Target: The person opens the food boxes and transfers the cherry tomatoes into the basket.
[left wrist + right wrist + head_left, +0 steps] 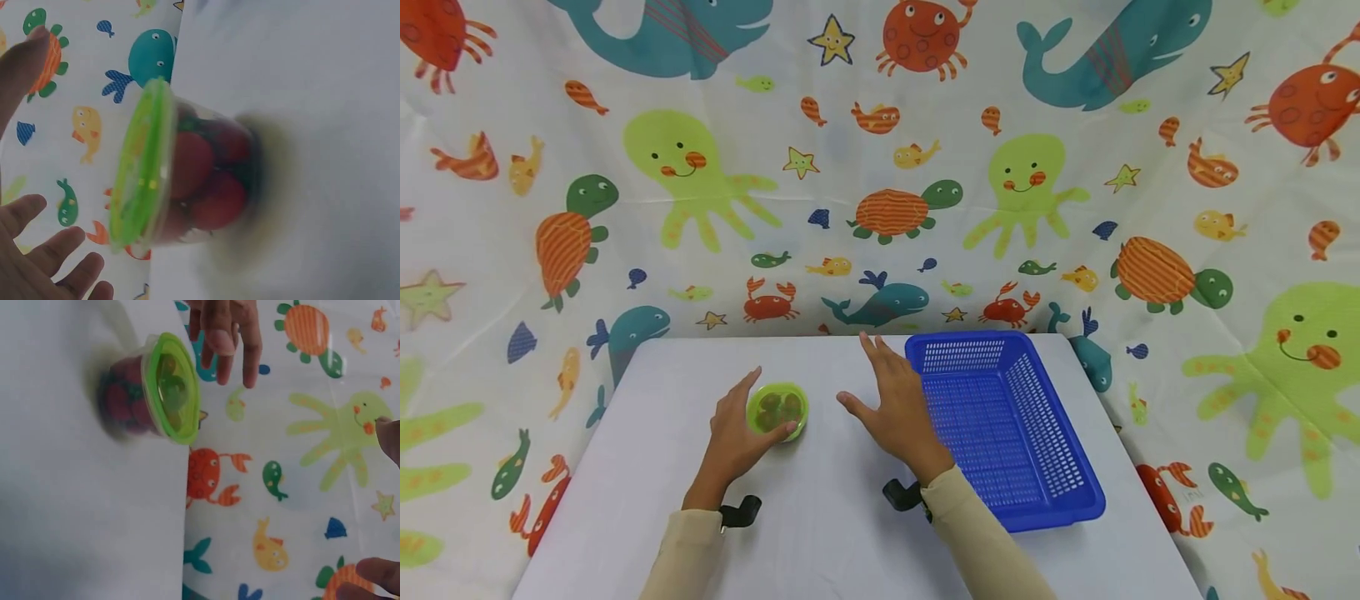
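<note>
A clear plastic tub (206,169) with a translucent green lid (778,408) stands on the white table, round red things showing through its wall in the left wrist view. My left hand (737,437) is beside the tub, its thumb and fingers spread at either side of the lid and overlapping its edge in the head view. In the left wrist view the fingers (56,250) are apart from the tub. My right hand (895,408), fingers spread and holding nothing, hovers between the tub and a blue basket.
The blue plastic basket (1093,500) with slotted walls sits on the right side of the white table (820,542). A curtain (850,167) printed with sea animals hangs behind and around the table. Each wrist wears a small black camera.
</note>
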{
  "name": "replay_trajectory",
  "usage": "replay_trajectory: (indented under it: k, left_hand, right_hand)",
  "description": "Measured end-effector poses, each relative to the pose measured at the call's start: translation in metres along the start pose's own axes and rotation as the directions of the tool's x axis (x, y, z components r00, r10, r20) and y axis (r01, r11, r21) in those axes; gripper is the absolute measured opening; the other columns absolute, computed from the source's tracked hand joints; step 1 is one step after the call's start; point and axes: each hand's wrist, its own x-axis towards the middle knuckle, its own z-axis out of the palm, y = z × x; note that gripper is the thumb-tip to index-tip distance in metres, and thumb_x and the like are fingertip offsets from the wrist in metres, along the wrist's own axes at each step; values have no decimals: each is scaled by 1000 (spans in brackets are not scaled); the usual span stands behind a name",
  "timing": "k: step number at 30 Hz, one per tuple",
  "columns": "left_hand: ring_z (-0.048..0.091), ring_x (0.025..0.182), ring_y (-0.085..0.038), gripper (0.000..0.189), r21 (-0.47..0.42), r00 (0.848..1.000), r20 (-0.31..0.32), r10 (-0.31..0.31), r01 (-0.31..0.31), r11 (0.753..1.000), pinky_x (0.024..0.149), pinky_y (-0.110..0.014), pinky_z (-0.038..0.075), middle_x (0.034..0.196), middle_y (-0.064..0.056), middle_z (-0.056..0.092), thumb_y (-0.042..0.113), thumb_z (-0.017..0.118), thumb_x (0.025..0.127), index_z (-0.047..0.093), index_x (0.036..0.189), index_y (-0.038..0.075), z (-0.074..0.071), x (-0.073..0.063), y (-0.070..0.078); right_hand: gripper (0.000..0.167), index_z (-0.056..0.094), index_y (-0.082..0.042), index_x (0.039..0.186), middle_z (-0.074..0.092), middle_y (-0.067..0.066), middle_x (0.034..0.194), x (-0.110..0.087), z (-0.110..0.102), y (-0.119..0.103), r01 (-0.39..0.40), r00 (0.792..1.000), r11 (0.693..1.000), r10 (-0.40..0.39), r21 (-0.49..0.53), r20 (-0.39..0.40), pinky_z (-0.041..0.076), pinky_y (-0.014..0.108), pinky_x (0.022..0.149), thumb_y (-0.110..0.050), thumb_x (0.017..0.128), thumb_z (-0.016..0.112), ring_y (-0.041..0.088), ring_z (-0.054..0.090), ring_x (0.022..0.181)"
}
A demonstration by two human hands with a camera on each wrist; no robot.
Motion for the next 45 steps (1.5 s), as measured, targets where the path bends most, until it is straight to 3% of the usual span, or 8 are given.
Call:
replay_trajectory:
  k: [4,10,18,25,30,35,40,45]
  left_hand:
    - [25,156,-50,121,-10,999,16,-34,34,999,120,-80,22,173,-21,29,57,90,77,23,170,21,3,-1,-12]
    - [25,158,-49,126,-60,996,63,-67,71,996,120,-81,25,174,-21,25,54,92,77,15,172,26,6,-4,-24]
    - [29,159,-46,125,-182,995,94,-30,47,982,125,-72,29,178,-15,20,35,95,80,11,172,25,10,-5,-42]
    - [33,156,-47,125,-236,993,110,-54,79,969,124,-70,32,176,-19,24,34,94,82,8,173,26,13,-5,-50]
    - [41,152,-44,122,-284,992,102,-69,95,954,124,-68,33,170,-21,36,34,94,82,11,172,26,17,-5,-55]
    - [46,149,-42,114,-316,996,75,-49,70,946,120,-64,38,167,-20,43,29,94,82,21,170,21,21,-6,-59]
    - [44,151,-38,107,-372,998,54,-29,47,927,122,-61,36,167,-18,45,24,94,83,28,168,20,24,-8,-62]
    - [42,153,-35,106,-402,997,55,-52,70,913,126,-60,32,168,-12,44,24,94,83,29,168,21,28,-10,-63]
  right_hand:
    - [93,19,-38,171,36,5,174,0,10,-6,2,1000,1000,-2,15,10,39,64,124,-61,96,70,33,45,156]
    - [93,23,-37,170,35,3,174,0,23,-12,-9,999,993,4,119,42,37,65,124,-54,95,75,32,43,157]
    - [99,23,-38,170,40,1,172,-3,43,-18,-12,999,987,4,159,54,42,61,123,-49,91,81,30,45,155]
    - [101,24,-39,169,43,-2,170,-4,64,-25,-56,996,980,41,193,81,46,57,120,-44,89,86,28,48,152]
    - [102,27,-38,168,46,-3,168,-7,75,-27,-90,992,973,68,211,107,47,57,120,-40,87,89,28,50,150]
    - [101,32,-36,167,51,1,164,-12,89,-24,-107,990,972,84,208,114,49,54,117,-41,85,91,28,54,147]
    - [99,34,-35,166,53,0,162,-16,103,-20,-103,988,973,75,205,138,50,51,117,-40,85,90,25,54,145]
    - [97,38,-32,165,55,-2,161,-15,114,-18,-82,988,978,54,191,147,52,48,115,-47,84,89,23,56,143]
